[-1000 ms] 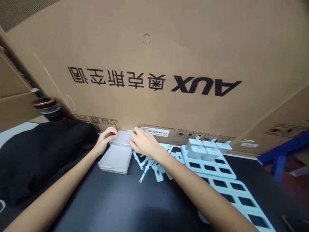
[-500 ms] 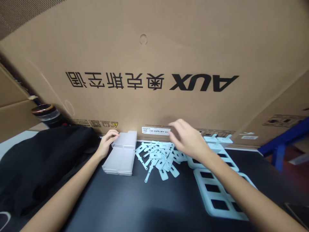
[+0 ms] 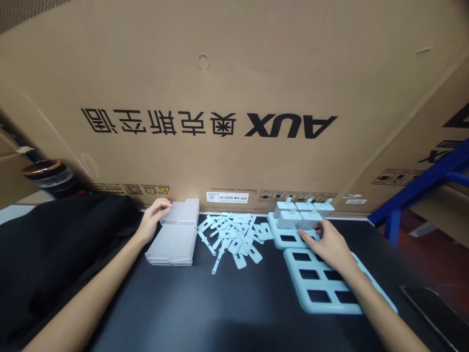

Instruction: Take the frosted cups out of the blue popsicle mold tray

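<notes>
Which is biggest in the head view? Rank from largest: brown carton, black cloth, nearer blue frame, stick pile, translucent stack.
1. Brown carton
2. Black cloth
3. Nearer blue frame, partly hidden
4. Translucent stack and stick pile: too alike in size to rank.

Large cardboard box (image 3: pixel 220 73), AUX print inverted, rose behind black tabletop (image 3: pixel 176 313). Left: black cloth (image 3: pixel 73 244) lay crumpled, copper-rimmed dark container (image 3: pixel 51 178) beyond it. Right: dark flat object (image 3: pixel 434 313) lay flat; blue frame (image 3: pixel 393 227) stood beyond.

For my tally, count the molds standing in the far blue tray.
5: back-left mold, back-middle mold, back-right mold, front-left mold, front-right mold. The right hand may hide another.
</notes>
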Demonstrator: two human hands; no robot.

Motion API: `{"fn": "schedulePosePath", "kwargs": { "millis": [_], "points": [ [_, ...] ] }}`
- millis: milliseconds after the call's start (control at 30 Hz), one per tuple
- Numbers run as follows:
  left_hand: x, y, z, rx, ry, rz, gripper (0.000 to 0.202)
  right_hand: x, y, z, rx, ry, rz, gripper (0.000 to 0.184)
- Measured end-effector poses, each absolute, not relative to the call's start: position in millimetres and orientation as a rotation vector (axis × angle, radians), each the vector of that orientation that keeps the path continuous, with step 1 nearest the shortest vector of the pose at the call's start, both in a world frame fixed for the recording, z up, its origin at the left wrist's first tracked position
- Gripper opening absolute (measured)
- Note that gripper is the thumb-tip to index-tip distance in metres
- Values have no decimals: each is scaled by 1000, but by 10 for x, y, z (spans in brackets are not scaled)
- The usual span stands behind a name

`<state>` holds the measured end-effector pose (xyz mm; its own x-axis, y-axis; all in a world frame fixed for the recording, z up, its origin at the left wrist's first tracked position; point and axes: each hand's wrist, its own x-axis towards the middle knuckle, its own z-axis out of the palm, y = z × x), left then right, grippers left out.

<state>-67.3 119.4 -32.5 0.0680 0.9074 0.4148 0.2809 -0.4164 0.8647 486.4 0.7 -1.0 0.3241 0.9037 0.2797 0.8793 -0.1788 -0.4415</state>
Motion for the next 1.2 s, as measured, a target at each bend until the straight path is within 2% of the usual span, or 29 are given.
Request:
{"fn": "schedulePosePath", "kwargs": {
  "millis": [233, 667, 933, 1033, 1200],
  "points": [
    [-673, 1198, -318, 1764, 1202, 1359, 25, 4850, 94, 0, -2107, -1677, -151, 52],
    [-665, 1191, -314, 1728, 1190, 1359, 23, 4774, 62, 115, -2246, -1592, 6, 52],
    [-650, 1184, -304, 1715, 1171, 1365, 23, 4714, 71, 140, -2234, -1510, -67, 46],
    [-653, 1189, -305, 1716, 1181, 1373, 23, 4762, 60, 220, -2207, -1408, -8, 45],
    [-662, 1200, -313, 1715, 1199, 1364, 27, 4653, -67, 431, -2072, -1381, -115, 35]
  ]
}}
